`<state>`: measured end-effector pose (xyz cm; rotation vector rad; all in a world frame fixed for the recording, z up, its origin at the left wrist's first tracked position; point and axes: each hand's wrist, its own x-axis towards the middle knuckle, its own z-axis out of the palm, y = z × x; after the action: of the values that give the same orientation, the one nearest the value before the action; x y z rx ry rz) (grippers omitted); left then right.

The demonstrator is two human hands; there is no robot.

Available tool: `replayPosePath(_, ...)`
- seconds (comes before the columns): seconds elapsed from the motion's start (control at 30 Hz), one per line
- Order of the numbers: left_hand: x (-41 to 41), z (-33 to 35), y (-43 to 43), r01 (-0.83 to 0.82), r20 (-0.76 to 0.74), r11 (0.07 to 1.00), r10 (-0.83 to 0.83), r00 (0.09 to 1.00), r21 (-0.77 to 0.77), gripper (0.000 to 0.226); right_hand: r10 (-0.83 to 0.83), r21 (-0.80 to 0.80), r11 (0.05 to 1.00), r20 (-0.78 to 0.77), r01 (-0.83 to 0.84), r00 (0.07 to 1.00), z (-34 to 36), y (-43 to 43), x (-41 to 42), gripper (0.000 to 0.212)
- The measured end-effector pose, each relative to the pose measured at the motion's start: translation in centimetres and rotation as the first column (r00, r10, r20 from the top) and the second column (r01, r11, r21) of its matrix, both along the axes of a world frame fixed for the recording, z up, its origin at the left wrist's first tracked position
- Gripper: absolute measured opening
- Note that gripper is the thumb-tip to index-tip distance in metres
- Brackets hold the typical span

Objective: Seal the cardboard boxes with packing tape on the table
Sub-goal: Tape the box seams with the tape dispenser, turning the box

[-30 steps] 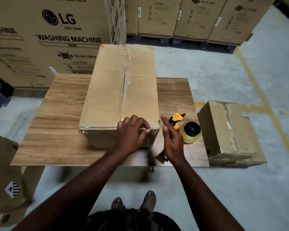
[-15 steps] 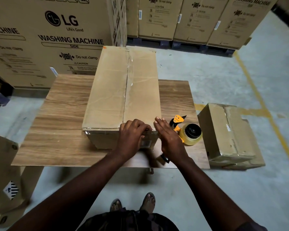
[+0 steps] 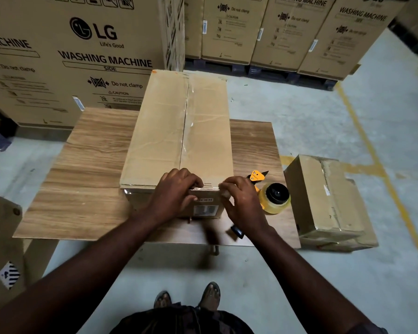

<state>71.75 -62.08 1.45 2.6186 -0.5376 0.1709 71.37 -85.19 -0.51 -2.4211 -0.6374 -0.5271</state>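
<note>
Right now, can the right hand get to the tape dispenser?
Probably yes. The tape dispenser lies on the table just right of the right hand, nothing between them; its handle shows beneath that wrist. That hand is at the box edge.

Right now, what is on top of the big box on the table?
A strip of clear tape runs along the centre seam of the box. The left hand and right hand rest on its near edge, covering whatever lies under them.

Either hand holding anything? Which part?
Tape dispenser lies unheld on the table. Left hand curls over the cardboard box's near top edge; right hand fingertips touch its near right corner. Whether they pinch anything cannot be told.
</note>
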Motion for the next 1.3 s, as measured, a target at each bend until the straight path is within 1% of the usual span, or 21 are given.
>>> replayPosePath(0.07,0.0,0.2,0.0,-0.011,0.02,0.999,0.012,1.0,-0.046,0.027,-0.002,-0.008,1.0,0.014,0.002,1.0,0.5,1.1,0.0,0.012)
replayPosePath(0.2,0.0,0.0,0.3,-0.028,0.042,0.999,0.03,0.999,-0.035,0.023,0.031,0.014,0.999,0.016,-0.031,0.999,0.3,1.7,0.1,0.005)
replayPosePath(0.23,0.0,-0.1,0.5,-0.021,0.029,0.999,0.022,0.999,-0.025,0.025,0.04,0.003,0.999,0.016,-0.04,0.999,0.1,1.4,0.1,0.006)
replayPosePath(0.33,-0.1,-0.1,1.1,0.008,-0.023,1.0,-0.008,1.0,0.021,0.039,0.045,-0.05,0.998,-0.002,-0.045,0.999,0.0,0.9,-0.2,0.02)
replayPosePath(0.37,-0.2,0.1,1.3,0.019,-0.021,1.0,-0.018,1.0,0.015,0.039,0.043,-0.06,0.997,-0.011,-0.044,0.999,0.2,1.1,-0.2,0.022)
replayPosePath(0.43,-0.2,0.4,1.6,0.029,0.005,0.999,-0.029,1.0,-0.023,0.032,0.052,-0.077,0.996,-0.018,-0.053,0.999,0.9,2.0,0.0,0.017)
replayPosePath(0.53,0.3,0.8,2.6,-0.007,-0.007,0.999,0.007,1.0,-0.049,0.039,0.093,-0.097,0.991,-0.026,-0.095,0.995,1.5,3.8,0.8,0.008)
replayPosePath(0.63,0.2,0.3,4.2,-0.019,-0.007,0.999,0.019,1.0,-0.033,0.034,0.08,-0.078,0.994,-0.025,-0.082,0.996,0.7,4.6,0.8,0.012)
replayPosePath(0.7,-0.1,0.0,4.6,-0.003,0.006,1.0,0.003,1.0,-0.004,0.028,0.074,-0.06,0.995,-0.013,-0.074,0.997,-0.2,4.3,0.2,0.02)
replayPosePath(0.77,-0.2,0.1,4.5,0.009,0.0,1.0,-0.009,1.0,0.023,0.028,0.059,-0.049,0.997,-0.006,-0.059,0.998,-0.5,4.1,-0.2,0.028)
replayPosePath(0.8,-0.1,0.2,4.5,0.015,-0.015,1.0,-0.015,1.0,0.024,0.032,0.049,-0.04,0.998,-0.013,-0.049,0.999,-0.3,4.2,-0.2,0.027)
replayPosePath(0.87,0.1,0.4,4.6,0.02,-0.043,1.0,-0.02,0.999,0.004,0.037,0.039,-0.043,0.998,-0.022,-0.04,0.999,0.6,5.1,-0.1,0.019)
replayPosePath(0.97,0.1,0.5,4.6,-0.004,-0.037,0.998,0.002,0.999,-0.068,0.029,0.032,-0.093,0.995,-0.026,-0.034,0.999,1.5,6.7,0.4,0.01)
replayPosePath(1.03,0.0,0.5,4.4,-0.013,-0.025,0.997,0.011,1.0,-0.077,0.025,0.022,-0.091,0.996,-0.031,-0.025,0.999,1.3,7.0,0.7,0.01)
replayPosePath(1.1,0.0,0.3,4.5,-0.01,-0.034,0.998,0.008,0.999,-0.061,0.027,0.034,-0.081,0.996,-0.051,-0.038,0.998,0.8,6.6,0.5,0.008)
replayPosePath(1.2,0.1,0.4,4.9,0.031,-0.077,0.999,-0.034,0.996,-0.042,0.041,0.023,-0.099,0.995,-0.089,-0.032,0.996,0.7,6.1,0.2,0.022)
replayPosePath(1.27,0.1,0.6,5.2,0.053,-0.075,0.997,-0.057,0.996,-0.052,0.04,-0.005,-0.11,0.994,-0.121,-0.008,0.993,1.1,6.6,0.2,0.019)
replayPosePath(1.3,0.0,0.7,5.5,0.031,-0.05,0.998,-0.034,0.998,-0.056,0.036,-0.027,-0.109,0.994,-0.133,0.012,0.991,1.4,7.0,0.3,0.017)
